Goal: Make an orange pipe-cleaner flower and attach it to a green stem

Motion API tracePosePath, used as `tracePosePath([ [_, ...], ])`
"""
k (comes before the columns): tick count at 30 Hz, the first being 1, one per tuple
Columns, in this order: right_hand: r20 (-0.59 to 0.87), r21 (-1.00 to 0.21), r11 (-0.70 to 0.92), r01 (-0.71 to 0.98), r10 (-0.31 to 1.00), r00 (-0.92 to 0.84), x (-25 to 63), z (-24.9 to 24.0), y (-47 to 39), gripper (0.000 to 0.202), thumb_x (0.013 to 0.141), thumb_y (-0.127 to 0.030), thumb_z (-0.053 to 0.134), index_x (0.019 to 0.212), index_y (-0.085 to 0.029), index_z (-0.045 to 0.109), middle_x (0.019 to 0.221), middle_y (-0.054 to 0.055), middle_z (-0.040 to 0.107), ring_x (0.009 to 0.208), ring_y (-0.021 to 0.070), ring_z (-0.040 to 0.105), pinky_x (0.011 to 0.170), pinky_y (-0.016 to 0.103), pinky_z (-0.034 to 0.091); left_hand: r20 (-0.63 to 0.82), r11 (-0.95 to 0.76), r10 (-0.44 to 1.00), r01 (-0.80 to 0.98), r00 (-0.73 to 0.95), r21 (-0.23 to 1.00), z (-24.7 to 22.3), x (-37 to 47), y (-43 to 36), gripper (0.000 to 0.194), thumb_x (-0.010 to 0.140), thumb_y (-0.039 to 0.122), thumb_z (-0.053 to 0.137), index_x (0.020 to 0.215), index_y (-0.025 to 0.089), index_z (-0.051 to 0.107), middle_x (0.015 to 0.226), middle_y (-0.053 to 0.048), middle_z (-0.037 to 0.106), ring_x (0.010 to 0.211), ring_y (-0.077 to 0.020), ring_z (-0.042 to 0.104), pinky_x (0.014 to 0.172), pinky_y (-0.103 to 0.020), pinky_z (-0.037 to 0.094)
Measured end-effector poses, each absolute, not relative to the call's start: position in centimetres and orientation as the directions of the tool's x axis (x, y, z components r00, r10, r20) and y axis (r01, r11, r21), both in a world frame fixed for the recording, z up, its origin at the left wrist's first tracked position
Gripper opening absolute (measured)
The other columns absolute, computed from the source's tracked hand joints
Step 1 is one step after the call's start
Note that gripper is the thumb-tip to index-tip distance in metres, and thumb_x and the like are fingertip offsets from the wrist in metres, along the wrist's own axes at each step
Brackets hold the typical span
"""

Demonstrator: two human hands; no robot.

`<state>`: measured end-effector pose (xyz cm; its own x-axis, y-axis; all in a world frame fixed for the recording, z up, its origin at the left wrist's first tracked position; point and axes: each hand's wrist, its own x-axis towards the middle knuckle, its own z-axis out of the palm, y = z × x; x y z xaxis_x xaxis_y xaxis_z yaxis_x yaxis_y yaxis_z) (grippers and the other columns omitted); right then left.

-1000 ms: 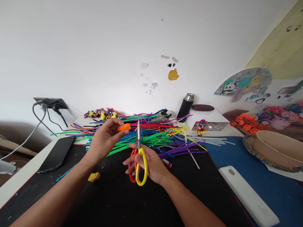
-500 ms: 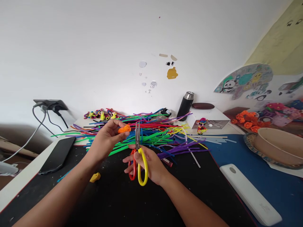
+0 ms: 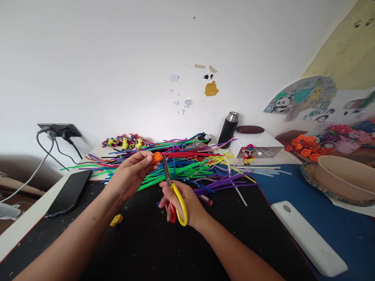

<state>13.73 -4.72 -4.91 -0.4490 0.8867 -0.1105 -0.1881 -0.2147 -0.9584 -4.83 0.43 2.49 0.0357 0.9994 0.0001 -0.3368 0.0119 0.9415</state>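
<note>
Between the thumb and fingers of my left hand (image 3: 133, 171) is a small orange fuzzy piece (image 3: 157, 157). My right hand (image 3: 186, 203) grips scissors by their red and yellow handles (image 3: 182, 207), with fingers around the loops. The scissor blades (image 3: 166, 170) point up and rest close to the right side of the orange piece; whether they touch it cannot be made out. Behind both hands lies a spread of coloured pipe cleaners (image 3: 187, 171), green, red, blue and purple. A small yellow piece (image 3: 116, 220) lies on the black mat (image 3: 140, 249) below my left forearm.
A phone (image 3: 68, 193) lies at the left. At the back stand a black flask (image 3: 228, 130), a white box (image 3: 268, 138) and small figures (image 3: 124, 142). To the right are a white case (image 3: 309, 238), a beige bowl (image 3: 345, 175) and orange flower-like pieces (image 3: 301, 145).
The scissors have tilted left at the blades, and their blades are nearer the orange piece. My left hand has turned its grip on that piece. My right-hand fingers have curled in more.
</note>
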Motion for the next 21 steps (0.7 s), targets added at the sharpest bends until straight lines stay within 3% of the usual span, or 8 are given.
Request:
tracePosePath([
  [4,-0.088,-0.963,-0.182,-0.199,0.910,-0.406,13.8,-4.7,-4.8,0.077,0.087,-0.086,0.069,0.123,-0.018,0.067,0.077,-0.001,0.070,0.039,0.0103,0.058,0.037,0.020,0.040,0.098,-0.100,0.995,-0.245,-0.018,0.964,2.6,-4.8,0.4,0.044,0.063,0.034,0.106,0.095,0.023,0.078,0.098,-0.002,0.075,0.093,-0.0193,0.072,0.085,-0.029,0.062],
  [9,-0.098,-0.974,-0.166,-0.156,0.923,-0.372,13.9,-3.8,-5.1,0.071,0.088,-0.081,0.071,0.122,-0.018,0.068,0.076,-0.002,0.069,0.039,0.0095,0.056,0.038,0.021,0.040,0.106,-0.106,0.994,-0.117,-0.004,0.987,2.6,-4.6,0.3,0.048,0.060,0.039,0.107,0.094,0.022,0.079,0.097,-0.005,0.079,0.094,-0.0239,0.074,0.086,-0.034,0.061],
  [21,-0.087,-0.989,-0.123,-0.085,0.935,-0.343,14.2,-3.3,-5.3,0.059,0.092,-0.070,0.076,0.122,-0.019,0.070,0.073,-0.003,0.066,0.041,0.0089,0.054,0.037,0.020,0.039,0.171,-0.172,0.984,0.023,0.050,0.985,1.9,-5.0,0.1,0.050,0.067,0.045,0.103,0.103,0.022,0.077,0.106,-0.008,0.083,0.103,-0.0283,0.076,0.089,-0.037,0.060],
])
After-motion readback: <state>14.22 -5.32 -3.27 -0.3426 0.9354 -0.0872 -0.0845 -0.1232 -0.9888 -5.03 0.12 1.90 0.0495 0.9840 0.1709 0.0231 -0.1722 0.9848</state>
